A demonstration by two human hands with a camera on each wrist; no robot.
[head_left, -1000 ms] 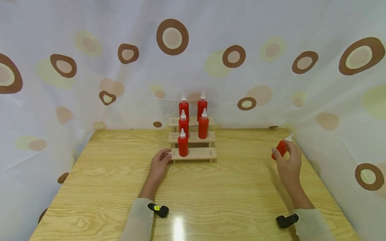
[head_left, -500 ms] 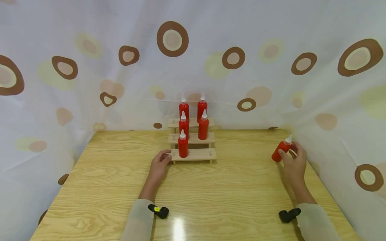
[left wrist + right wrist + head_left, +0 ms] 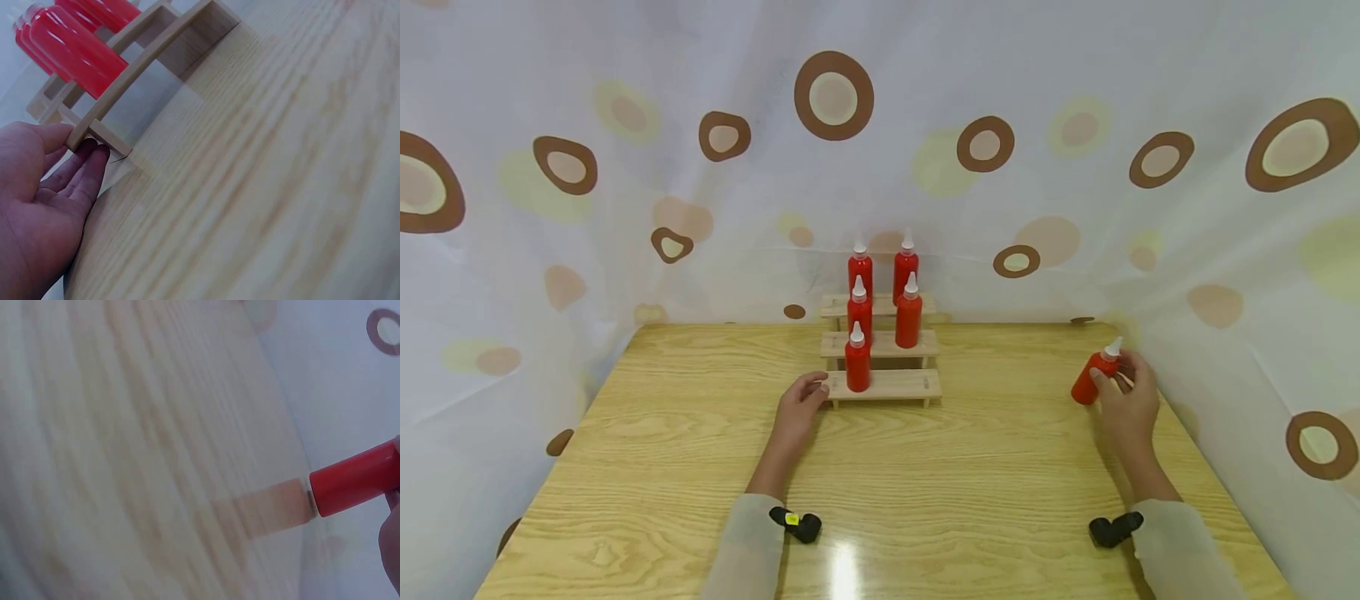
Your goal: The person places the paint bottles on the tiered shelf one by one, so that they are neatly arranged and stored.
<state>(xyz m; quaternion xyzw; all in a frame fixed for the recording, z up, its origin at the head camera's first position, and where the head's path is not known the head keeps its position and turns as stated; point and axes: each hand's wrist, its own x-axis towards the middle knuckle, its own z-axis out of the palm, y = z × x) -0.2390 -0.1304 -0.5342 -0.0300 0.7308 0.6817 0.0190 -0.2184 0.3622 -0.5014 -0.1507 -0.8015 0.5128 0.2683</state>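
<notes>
A three-step wooden display stand (image 3: 898, 384) holds red squeeze bottles with white pointed nozzles. Two bottles are on the top step, two on the middle step, and a single bottle (image 3: 857, 367) stands toward the left of the lowest step. My left hand (image 3: 797, 408) pinches the left end of that lowest step, thumb at its top edge and fingers beneath, as the left wrist view shows. Off to the right, my right hand (image 3: 1131, 408) holds another red squeeze bottle (image 3: 1088, 380), tilted with its nozzle up and to the right. The right wrist view shows its lower end (image 3: 350, 481).
A wood-grain table (image 3: 880, 467) spreads under both hands. Behind it and along both sides hangs a white curtain (image 3: 745, 208) printed with brown and yellow rings. A small black device (image 3: 1116, 528) sits at the right cuff, and another (image 3: 797, 525) at the left cuff.
My right hand has shifted slightly right around its bottle, which now leans less and shows more of its red body. The left hand and the stand stay in place.
</notes>
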